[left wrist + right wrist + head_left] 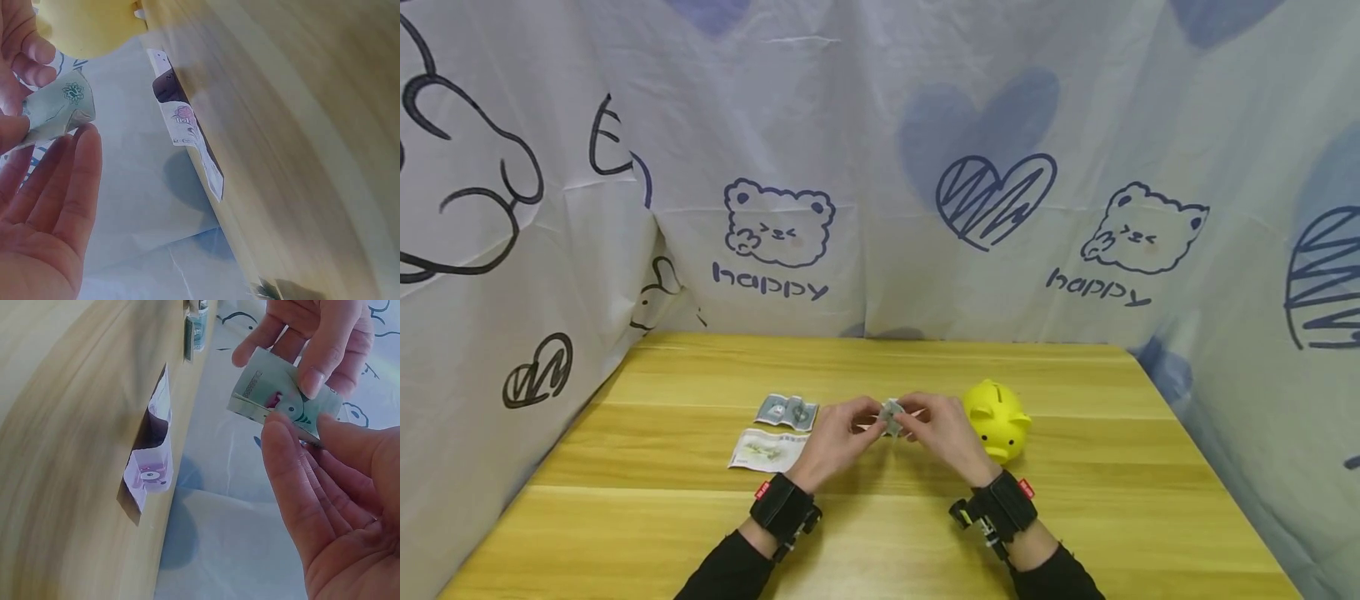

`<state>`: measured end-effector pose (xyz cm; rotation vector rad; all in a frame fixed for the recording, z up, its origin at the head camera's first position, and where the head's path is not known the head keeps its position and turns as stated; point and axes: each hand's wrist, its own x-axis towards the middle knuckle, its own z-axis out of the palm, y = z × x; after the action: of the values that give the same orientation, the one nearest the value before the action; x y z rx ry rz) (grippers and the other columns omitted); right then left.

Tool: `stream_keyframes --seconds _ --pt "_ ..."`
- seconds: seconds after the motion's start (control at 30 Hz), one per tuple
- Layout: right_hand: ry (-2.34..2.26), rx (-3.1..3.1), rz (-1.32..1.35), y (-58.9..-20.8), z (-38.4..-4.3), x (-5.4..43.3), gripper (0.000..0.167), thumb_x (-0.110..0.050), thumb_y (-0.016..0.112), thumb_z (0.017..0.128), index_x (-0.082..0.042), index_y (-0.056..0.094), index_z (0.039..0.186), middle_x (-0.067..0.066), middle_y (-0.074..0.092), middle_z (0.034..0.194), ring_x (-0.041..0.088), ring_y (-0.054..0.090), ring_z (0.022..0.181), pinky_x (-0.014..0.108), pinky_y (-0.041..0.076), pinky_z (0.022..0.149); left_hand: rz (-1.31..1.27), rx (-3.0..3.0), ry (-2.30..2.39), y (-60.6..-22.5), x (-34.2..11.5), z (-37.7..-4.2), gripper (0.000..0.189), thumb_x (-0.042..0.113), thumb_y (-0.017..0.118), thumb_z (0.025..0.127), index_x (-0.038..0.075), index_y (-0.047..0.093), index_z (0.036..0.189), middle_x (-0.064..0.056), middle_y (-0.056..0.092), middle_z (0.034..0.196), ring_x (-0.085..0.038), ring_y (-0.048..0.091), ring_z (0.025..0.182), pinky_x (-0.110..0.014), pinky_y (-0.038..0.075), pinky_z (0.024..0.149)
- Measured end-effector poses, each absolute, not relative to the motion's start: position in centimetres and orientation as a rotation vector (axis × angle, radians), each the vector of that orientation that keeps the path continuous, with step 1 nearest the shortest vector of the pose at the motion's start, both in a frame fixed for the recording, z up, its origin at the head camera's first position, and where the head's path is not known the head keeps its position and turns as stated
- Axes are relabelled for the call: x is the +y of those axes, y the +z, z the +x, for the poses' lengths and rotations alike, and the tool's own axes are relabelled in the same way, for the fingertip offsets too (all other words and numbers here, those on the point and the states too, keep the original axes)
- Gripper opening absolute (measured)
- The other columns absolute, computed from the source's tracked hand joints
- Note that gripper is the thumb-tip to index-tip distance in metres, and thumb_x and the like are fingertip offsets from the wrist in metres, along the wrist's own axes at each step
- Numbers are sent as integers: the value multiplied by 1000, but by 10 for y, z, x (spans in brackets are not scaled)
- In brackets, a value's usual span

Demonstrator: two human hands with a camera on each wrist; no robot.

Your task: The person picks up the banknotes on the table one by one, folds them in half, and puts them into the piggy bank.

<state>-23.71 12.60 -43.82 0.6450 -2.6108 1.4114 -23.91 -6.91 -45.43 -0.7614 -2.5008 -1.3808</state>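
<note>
A small folded green banknote is held between both hands, in front of the chest. My left hand pinches its left side, and my right hand pinches the right. Close up, the right wrist view shows the folded layers of the note, with a thumb and fingertips on it. A yellow piggy bank with a slot in its top stands just beyond the right hand. A creased purple banknote lies on the table below the hands; I cannot make it out in the head view.
Left of the left hand, a creased grey-blue banknote lies behind a pale banknote with a green print, partly covered by the hand. The wooden table ends at a printed white cloth hanging at back and sides.
</note>
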Motion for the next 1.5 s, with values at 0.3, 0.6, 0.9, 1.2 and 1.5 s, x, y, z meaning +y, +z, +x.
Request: stream_keyframes --seconds 0.3,0.6,0.9,1.2,1.5 --pt "1414 -2573 669 -438 -238 127 18 -12 64 95 -7 72 111 12 74 99 25 73 78 26 59 63 -840 -2513 -1353 -456 -69 -241 18 10 68 92 13 72 109 -4 74 110 -16 70 100 -21 57 75" --pt "1484 -2574 676 -440 -239 129 23 -10 67 92 -4 70 115 15 73 104 26 74 81 26 60 64 -881 -2494 -1344 -458 -67 -242 23 5 71 89 9 72 111 -8 73 110 -18 71 96 -31 59 75" --pt "1510 -2589 661 -439 -239 129 23 -10 69 92 -5 71 114 13 74 103 22 74 81 26 59 64 -877 -2484 -1386 -458 -68 -241 21 7 72 88 14 67 107 -5 74 108 -18 72 95 -25 58 76" --pt "1508 -2587 656 -440 -239 129 23 -12 69 91 -6 70 113 11 74 101 19 73 79 28 60 64 -804 -2502 -1402 -459 -68 -240 45 8 73 87 5 60 129 -12 73 110 -22 73 95 -34 59 82" --pt "1535 -2595 645 -440 -239 128 21 -12 69 91 -9 71 112 9 74 100 24 73 81 33 61 66 -839 -2474 -1345 -459 -67 -243 29 8 75 86 5 71 114 -10 75 105 -19 73 91 -26 59 78"
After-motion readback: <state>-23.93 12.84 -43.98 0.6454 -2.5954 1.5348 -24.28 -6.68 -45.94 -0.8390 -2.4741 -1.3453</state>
